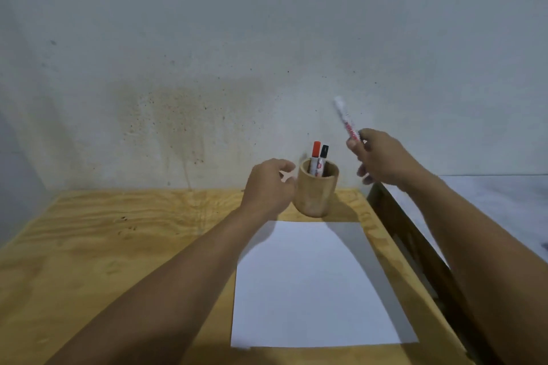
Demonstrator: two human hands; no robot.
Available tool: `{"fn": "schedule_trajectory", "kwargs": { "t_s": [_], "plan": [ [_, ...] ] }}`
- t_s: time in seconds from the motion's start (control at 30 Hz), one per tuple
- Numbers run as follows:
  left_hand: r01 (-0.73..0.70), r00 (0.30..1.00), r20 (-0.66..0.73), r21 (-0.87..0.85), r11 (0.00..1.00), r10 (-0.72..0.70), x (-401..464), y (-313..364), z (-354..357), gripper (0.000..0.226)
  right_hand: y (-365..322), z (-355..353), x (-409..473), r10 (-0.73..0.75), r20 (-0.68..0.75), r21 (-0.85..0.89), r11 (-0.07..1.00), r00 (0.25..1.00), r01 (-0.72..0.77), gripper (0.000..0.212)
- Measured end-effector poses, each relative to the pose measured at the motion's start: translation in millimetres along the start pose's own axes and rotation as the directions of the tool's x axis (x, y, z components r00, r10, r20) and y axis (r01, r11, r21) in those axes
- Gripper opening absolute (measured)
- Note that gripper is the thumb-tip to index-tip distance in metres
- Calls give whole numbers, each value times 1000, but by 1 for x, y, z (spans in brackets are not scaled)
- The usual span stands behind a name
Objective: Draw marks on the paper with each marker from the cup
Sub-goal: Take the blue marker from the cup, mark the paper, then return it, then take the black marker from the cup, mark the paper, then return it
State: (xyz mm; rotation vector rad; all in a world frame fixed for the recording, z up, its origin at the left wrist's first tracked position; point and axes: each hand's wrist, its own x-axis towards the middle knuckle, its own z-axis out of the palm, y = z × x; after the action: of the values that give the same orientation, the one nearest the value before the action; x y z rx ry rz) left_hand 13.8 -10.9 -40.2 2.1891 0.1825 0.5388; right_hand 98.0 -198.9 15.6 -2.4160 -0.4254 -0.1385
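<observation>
While right hand (382, 157) grips marker (345, 118), left hand (268, 187) cups cup (315, 191)

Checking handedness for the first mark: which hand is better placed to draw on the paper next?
Right hand: its grip already holds a marker. The left hand rests by the cup, holding none.

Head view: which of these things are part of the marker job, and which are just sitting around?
Part of the job:
- wooden cup
- red-capped marker and black-capped marker, standing in the cup
- white marker, held by the right hand
- paper, unmarked
- left hand, beside the cup

Just there:
- plywood table
- stained wall
- dark wooden frame
</observation>
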Motion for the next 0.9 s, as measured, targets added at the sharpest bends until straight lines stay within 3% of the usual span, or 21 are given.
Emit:
{"fn": "schedule_trajectory", "kwargs": {
  "t_s": [0.1,0.37,0.5,0.63,0.9],
  "plan": [
    [-170,983,95,188,967,154,4,4,5,35,5,-26,14,-98,19,-292,951,995,99,28],
    [-419,907,209,386,822,365,10,-6,25,41,-11,-8,39,-164,204,-582,772,965,254,27],
    [-428,903,209,380,820,375,12,-9,25,44,-17,12,50,-120,235,-480,849,965,222,36],
    [-371,926,229,404,836,300,12,-6,23,43,-15,22,56,69,181,-236,972,981,-25,40],
    [-306,944,252,430,849,212,14,-6,23,52,-3,49,56,223,53,23,974,973,-225,18]
  ]
}}
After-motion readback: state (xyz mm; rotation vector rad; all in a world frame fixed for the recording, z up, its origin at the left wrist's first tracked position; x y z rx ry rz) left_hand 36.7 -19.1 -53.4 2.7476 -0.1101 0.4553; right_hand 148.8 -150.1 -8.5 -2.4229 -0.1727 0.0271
